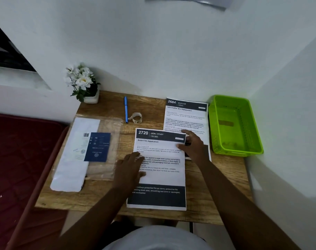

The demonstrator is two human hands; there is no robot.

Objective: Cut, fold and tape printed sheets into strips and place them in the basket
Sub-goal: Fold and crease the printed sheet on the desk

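Two printed sheets (159, 175), one basket (234, 127)

Dim, soft focus, wide-angle edge distortion

I count 2 printed sheets on my desk: the sheet headed 2720 (160, 177) lying nearest me and the sheet headed 2684 (187, 116) behind it, partly covered. There is 1 green basket (251, 127) at the right edge. I see 1 blue pen (126, 109) and 1 roll of tape (136, 117) just beside it. At the left I count 1 clear plastic sleeve (106, 127), 1 long white paper (70, 170) and 1 dark blue booklet (97, 147). There is 1 pot of white flowers (83, 82) in the back corner. Both of my hands show, so 2: left hand (130, 166), right hand (193, 145).
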